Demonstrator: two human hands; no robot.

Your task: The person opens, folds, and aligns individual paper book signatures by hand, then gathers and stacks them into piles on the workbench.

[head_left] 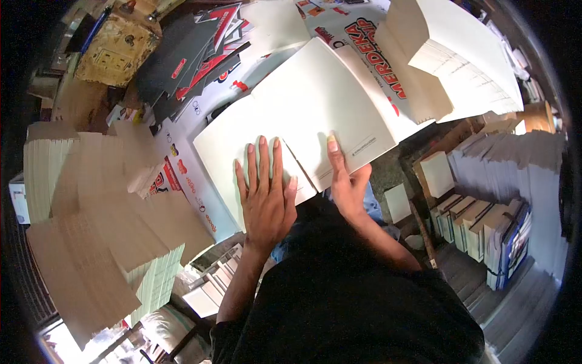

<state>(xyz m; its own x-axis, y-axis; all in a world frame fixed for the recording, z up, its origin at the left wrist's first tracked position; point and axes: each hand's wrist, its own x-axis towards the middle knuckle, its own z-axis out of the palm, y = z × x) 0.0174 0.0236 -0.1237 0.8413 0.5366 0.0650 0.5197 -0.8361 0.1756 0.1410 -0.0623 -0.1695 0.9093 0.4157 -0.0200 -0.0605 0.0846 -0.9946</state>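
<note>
An open book with large, nearly blank white pages lies slanted on the table in front of me. My left hand rests flat on the left page beside the fold, fingers stretched out and slightly apart. At the lower edge of the right page, my right hand grips the book, with its thumb on top and its other fingers curled at or under the edge, partly hidden. Small print, too fine to read, runs near that page's lower edge.
Brown paper-covered stacks stand at the left. Dark and red printed sheets lie at the back beside a worn yellowish box. A large white-paged stack is at the back right. Bound books stand lower right. A printed banner covers the table.
</note>
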